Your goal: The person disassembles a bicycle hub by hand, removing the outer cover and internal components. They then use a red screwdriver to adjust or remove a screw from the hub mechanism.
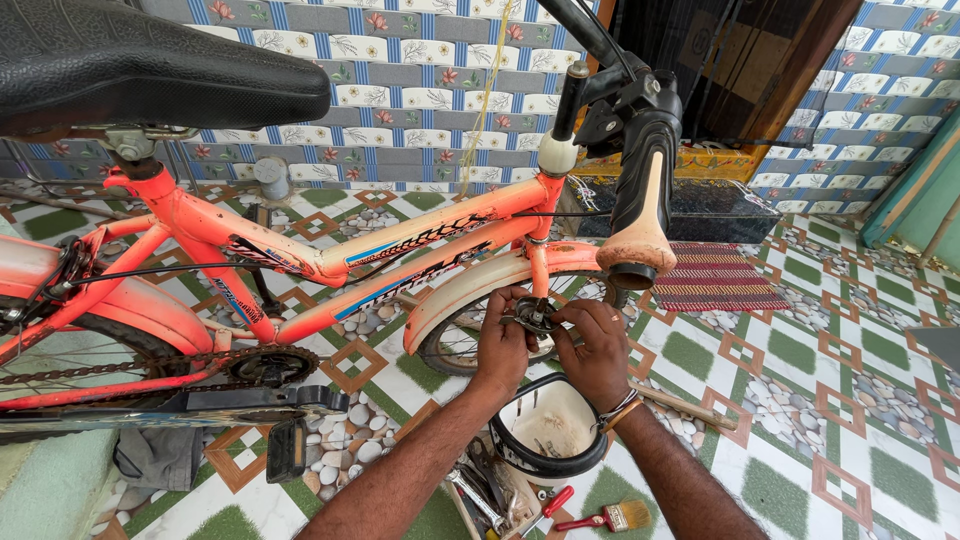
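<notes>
Reaching down past the handlebar grip (640, 200), both hands meet at the hub (533, 318) of the bicycle's front wheel (462, 345), low between the fork legs and just under the cream mudguard (470, 290). The left hand (503, 345) has its fingers curled closed around the near side of the hub, thumb pressed against the small metal part at the axle. The right hand (597, 350) comes in from the other side, its fingertips pinched on the same part, a thin bangle showing at the wrist. The two hands touch the hub and nearly touch each other. Whether either holds a tool there cannot be told, since the fingers cover the spot. The orange bicycle frame (330, 255) runs across the view, with the black saddle (150, 60) at upper left, the chain and chainring (270, 365) at lower left, and a pedal (285, 450) just below them. Right beneath the hands, on the patterned tiled floor (830, 400), lies a black-and-white bowl-shaped shell (548, 430). Just beside it are a small box of tools (490, 495), a red-handled screwdriver (550, 505) and a red-handled paintbrush (610, 518). A striped mat (720, 280) lies farther back by the doorway.
</notes>
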